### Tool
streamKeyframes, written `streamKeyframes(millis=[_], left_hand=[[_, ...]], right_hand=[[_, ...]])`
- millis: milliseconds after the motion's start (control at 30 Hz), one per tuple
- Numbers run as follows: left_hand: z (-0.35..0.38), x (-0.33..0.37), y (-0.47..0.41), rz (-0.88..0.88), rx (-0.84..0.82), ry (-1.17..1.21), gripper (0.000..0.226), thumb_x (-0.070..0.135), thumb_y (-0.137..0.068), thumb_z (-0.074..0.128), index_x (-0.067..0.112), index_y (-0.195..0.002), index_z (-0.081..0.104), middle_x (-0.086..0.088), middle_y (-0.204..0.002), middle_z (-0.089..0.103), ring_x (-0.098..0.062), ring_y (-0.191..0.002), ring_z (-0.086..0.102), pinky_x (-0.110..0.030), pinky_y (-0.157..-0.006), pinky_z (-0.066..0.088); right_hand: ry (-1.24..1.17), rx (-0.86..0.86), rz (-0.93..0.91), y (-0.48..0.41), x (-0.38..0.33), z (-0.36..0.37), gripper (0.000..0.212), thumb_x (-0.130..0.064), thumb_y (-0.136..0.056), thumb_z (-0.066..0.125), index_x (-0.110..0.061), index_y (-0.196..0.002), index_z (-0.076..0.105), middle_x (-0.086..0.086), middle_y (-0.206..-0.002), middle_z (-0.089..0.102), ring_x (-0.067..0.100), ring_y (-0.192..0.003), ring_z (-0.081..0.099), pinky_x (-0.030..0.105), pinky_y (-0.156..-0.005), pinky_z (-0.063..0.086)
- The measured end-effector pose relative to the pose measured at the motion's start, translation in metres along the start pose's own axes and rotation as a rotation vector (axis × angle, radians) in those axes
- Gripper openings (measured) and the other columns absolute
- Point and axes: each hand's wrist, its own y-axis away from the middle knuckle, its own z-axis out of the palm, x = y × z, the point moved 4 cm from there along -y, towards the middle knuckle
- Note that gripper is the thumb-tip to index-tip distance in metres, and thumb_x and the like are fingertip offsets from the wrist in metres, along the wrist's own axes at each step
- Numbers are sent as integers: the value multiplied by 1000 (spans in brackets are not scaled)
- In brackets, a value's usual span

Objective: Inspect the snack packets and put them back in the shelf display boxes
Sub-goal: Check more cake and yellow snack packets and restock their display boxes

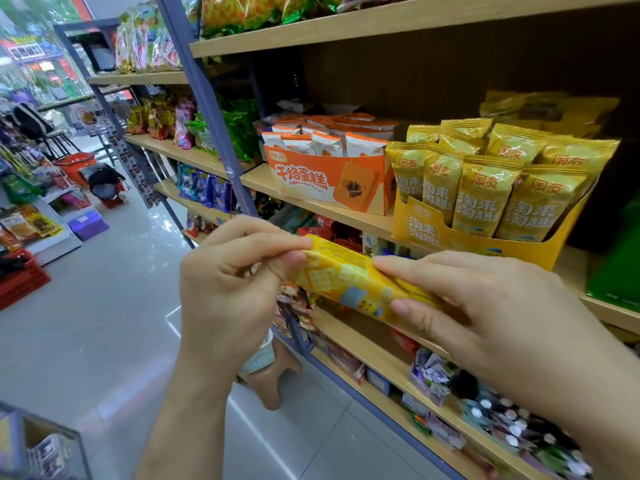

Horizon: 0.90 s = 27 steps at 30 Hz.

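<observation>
the left hand [228, 289] and right hand [485, 313] are pinching a yellow printed plastic snack packet [349, 282] by its ends, fingers curled round it, before the front edge of the wooden shelf [346, 216]; inspecting seems underway, with returning it to the yellow cardboard display box [485, 247] remaining.

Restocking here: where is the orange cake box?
Head view, upper centre: the orange cake box sits on the wooden shelf, directly left of the yellow box.

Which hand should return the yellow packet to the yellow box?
Probably right: the right hand grips the packet at the end nearest the yellow box; the left hand pinches the far end.
</observation>
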Motion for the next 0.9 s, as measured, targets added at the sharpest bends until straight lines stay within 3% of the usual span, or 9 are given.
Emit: streamKeyframes(millis=[67,167,267,400,467,533,667,800,900], left_hand=[[-7,-7,-1,-35,79,20,27,10,-80,72,29,-99,72,16,-86,67,-8,-83,63,-19,-72,49],[-6,-17,0,-81,118,59,23,18,-82,71,33,-98,76,16,-90,65,-11,-87,63,-24,-73,50],[0,-20,-1,-100,19,18,17,24,-86,65,35,-95,76,9,-100,62,-19,-98,61,-31,-78,52],[8,-9,-3,45,-129,-233,19,24,-89,62,29,-106,71,5,-108,65,-17,-107,59,-34,-94,48],[13,-4,-2,118,-168,-338,21,30,-88,64,26,-106,73,10,-109,68,-16,-113,59,-50,-106,37],[20,0,1,167,-218,-359,20,30,-86,68,24,-105,75,11,-110,70,-13,-113,62,-59,-108,31],[35,9,8,209,-278,-228,20,26,-88,68,15,-101,78,5,-105,73,-10,-101,68,-41,-91,53],[37,8,10,202,-198,-165,15,20,-86,70,10,-90,79,4,-92,74,-11,-89,69,-33,-78,56],[35,3,11,156,-128,-121,12,18,-85,69,9,-85,78,5,-86,72,-13,-84,68,-31,-75,55]], right_hand=[[-105,-43,30,3,9,0,49,-66,-87,35,-55,-134,43,-28,-94,62,2,-84,61,34,-55,53],[-263,-11,49,4,15,2,44,-61,-89,47,-51,-131,52,-26,-98,61,3,-93,60,36,-69,53],[-282,48,71,3,16,3,41,-48,-85,56,-42,-126,61,-20,-95,63,6,-90,61,38,-69,54],[-302,89,87,4,20,5,39,-45,-85,58,-38,-123,65,-18,-95,64,5,-85,62,34,-65,53],[-313,86,87,3,21,6,39,-44,-84,58,-38,-122,66,-17,-96,65,5,-85,61,32,-65,53],[-321,78,82,2,20,8,37,-44,-84,60,-38,-120,67,-16,-97,66,5,-87,62,33,-68,54],[-340,56,77,0,18,11,33,-41,-84,62,-39,-116,69,-17,-96,68,5,-88,63,34,-67,54],[-408,44,99,-1,18,12,32,-48,-81,64,-37,-111,72,-21,-97,68,1,-90,64,29,-72,54],[-614,97,187,-2,21,10,35,-45,-71,71,-40,-105,73,-21,-94,70,-3,-82,65,15,-65,51]])
